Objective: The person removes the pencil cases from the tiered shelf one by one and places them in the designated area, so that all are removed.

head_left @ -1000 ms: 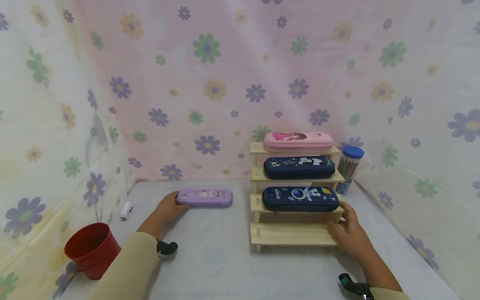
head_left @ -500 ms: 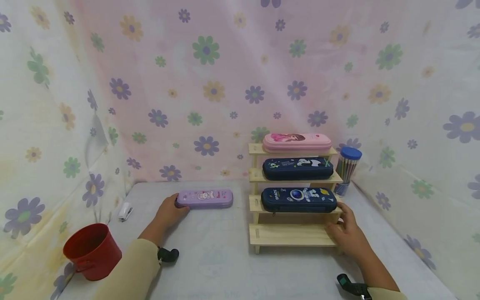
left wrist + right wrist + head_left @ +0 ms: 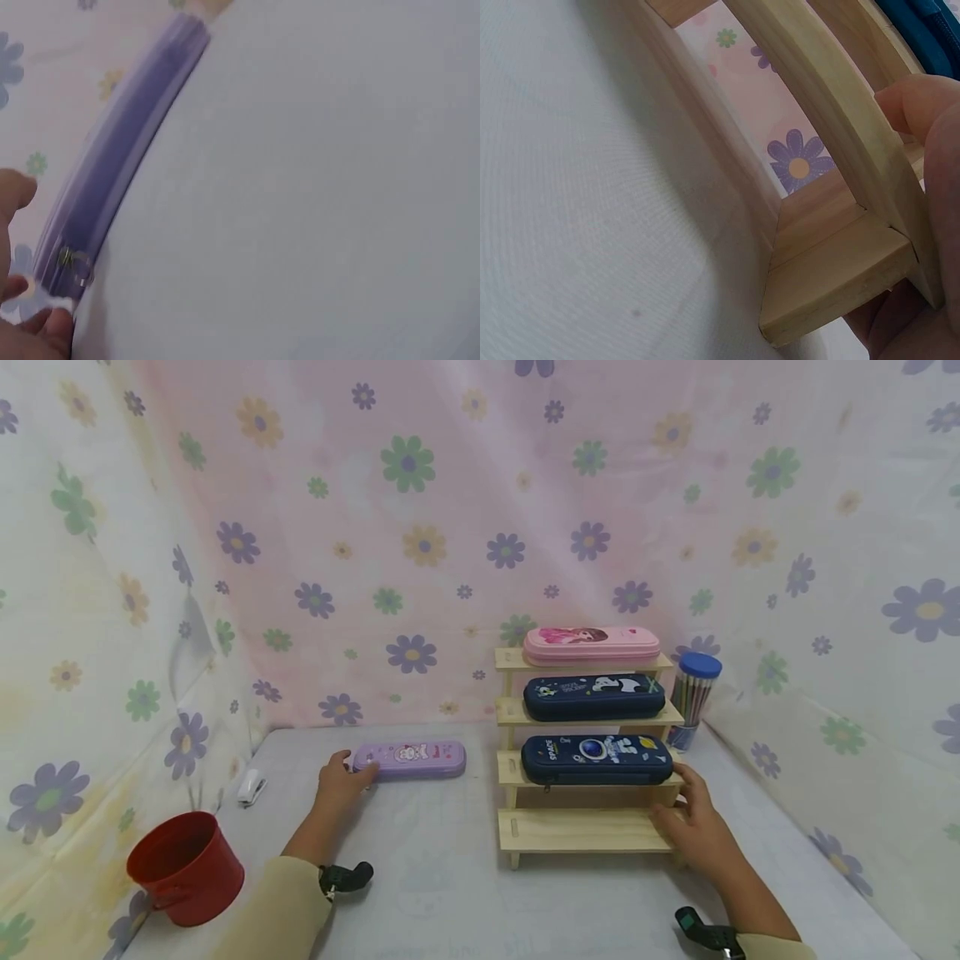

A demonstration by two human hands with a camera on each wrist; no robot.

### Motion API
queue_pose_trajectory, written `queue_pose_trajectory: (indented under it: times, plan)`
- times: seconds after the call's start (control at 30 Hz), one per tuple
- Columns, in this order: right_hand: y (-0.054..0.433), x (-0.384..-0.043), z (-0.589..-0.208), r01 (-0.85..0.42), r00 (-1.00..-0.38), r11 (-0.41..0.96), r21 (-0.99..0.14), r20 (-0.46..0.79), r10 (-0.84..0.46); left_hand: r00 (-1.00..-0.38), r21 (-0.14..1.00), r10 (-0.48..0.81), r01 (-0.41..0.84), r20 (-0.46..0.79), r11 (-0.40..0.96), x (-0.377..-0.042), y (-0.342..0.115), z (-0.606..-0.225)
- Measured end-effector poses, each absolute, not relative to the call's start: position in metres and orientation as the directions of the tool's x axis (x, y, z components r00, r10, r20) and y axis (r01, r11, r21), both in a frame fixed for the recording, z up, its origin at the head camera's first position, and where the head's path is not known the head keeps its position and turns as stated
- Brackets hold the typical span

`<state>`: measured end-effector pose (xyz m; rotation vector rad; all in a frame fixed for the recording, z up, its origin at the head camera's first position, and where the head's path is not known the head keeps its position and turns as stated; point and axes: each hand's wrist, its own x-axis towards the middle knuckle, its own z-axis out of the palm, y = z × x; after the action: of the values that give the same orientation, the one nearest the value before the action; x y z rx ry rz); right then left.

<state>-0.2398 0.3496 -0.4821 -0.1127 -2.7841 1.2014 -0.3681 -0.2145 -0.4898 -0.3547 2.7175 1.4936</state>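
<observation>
A lilac zip pencil case lies flat on the white table, zip pull at its left end. My left hand is at that end, thumb and fingers spread apart, fingertips right beside the case. In the left wrist view, a gap shows between the raised digit and the case. My right hand grips the right side of a stepped wooden display stand, fingers behind its side and thumb at the bottom step. Above sit a navy space pencil case, a navy panda pencil case and a pink pencil case.
A clear tub of pencils with a blue lid stands behind the stand's right side. At the left are a red bucket and a small white stapler. Flowered cloth hangs round the back and sides of the table.
My left hand has loosened at the end of the lilac pencil case, its fingers lifting and its wrist turning. The right hand keeps its grip on the stand. The view shifts slightly.
</observation>
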Motion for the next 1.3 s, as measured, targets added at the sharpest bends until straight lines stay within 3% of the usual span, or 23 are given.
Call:
queue_pose_trajectory:
  times: [0.2,0.33,0.5,0.67,1.3]
  plan:
    - [0.35,-0.241,-0.483,-0.034,-0.989,0.665,-0.746,0.12,0.084,-0.936,0.887,-0.348,-0.204,-0.052,0.415,-0.349,-0.184,-0.481]
    - [0.348,-0.241,-0.481,-0.026,-0.989,0.665,-0.746,0.115,0.091,-0.92,0.938,-0.382,-0.047,0.094,0.343,-0.336,-0.156,-0.471]
    - [0.347,-0.241,-0.478,0.002,-0.991,0.667,-0.745,0.088,0.101,-0.934,0.927,-0.262,0.143,0.242,0.347,-0.321,-0.12,-0.458]
    - [0.347,-0.242,-0.478,0.014,-0.991,0.67,-0.742,0.077,0.106,-0.95,0.908,-0.131,0.224,0.285,0.354,-0.309,-0.091,-0.452]
    - [0.349,-0.24,-0.477,0.041,-0.992,0.682,-0.73,0.053,0.116,-0.961,0.876,0.08,0.273,0.264,0.398,-0.283,-0.007,-0.425]
